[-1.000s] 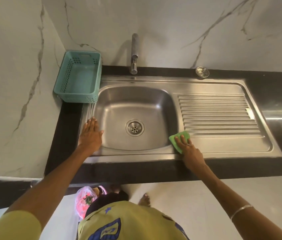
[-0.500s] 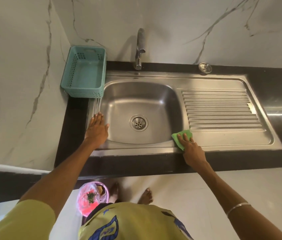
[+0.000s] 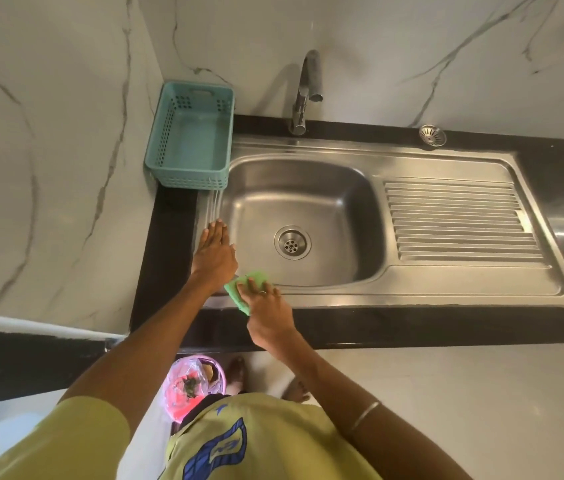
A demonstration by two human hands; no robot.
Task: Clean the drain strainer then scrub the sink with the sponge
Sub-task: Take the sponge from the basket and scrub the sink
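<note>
Head view: the sponge (image 3: 243,289) is pressed onto the sink's (image 3: 412,292) front rim by the right hand (image 3: 266,315), fingers laid over it. The left hand (image 3: 214,252) is laid flat, fingers straight, on the left rim. The strainer (image 3: 432,135) is seen on the counter (image 3: 557,168) behind the drainboard.
</note>
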